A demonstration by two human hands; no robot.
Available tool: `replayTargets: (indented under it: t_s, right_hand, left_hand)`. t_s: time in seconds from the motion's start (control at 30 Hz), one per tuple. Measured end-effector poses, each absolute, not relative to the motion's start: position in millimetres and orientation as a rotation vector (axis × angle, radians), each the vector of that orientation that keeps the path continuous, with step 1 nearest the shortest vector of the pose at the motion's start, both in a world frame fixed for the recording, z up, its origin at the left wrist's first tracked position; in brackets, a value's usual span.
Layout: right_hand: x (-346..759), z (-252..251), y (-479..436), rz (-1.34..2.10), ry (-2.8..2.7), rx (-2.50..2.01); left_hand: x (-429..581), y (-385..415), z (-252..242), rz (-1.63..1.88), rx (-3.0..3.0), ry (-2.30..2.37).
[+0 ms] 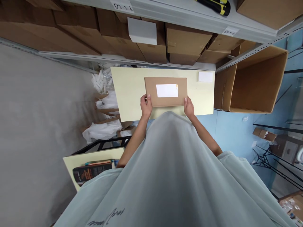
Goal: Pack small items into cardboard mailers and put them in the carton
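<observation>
A flat brown cardboard box (165,101) with a white label (167,90) on its upper face is held over a pale yellow tabletop (130,94). My left hand (146,105) grips its lower left corner, thumb on top and fingers curled at the edge. At the lower right corner, my right hand (188,107) pinches the box in the same way. Whether the box rests on the tabletop or hangs just above it, I cannot tell. A small white paper (205,77) lies at the tabletop's right end.
Behind the tabletop, a metal shelf (194,15) carries brown cartons (187,41) and a black and yellow tool (216,6). A large open carton (258,82) stands at right. White bags (104,129) fill the left side, near books (93,171) on another pale board (109,154).
</observation>
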State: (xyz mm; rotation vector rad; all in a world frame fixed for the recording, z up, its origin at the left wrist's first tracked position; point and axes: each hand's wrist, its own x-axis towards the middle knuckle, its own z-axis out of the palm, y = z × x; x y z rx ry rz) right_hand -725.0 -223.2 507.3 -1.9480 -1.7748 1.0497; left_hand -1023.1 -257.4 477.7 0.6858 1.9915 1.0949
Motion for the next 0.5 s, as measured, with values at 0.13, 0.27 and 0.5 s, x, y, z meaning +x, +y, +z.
replayTargets:
  t_s: [0.13, 0.27, 0.5]
  right_hand:
    - [-726.0, 510.4, -222.9, 1.074, -1.757, -1.946]
    - [-726.0, 511.7, -222.8, 1.079, -1.743, -1.945]
    - [-725.4, 512.7, -222.8, 1.095, -1.751, -1.947]
  left_hand:
    - [-1022.8, -257.7, 475.6, 1.107, 0.676, 1.986]
    - [-1023.2, -257.9, 473.0, 1.103, 0.692, 1.990]
    - [-1024.1, -259.2, 472.0, 1.108, 0.718, 1.979]
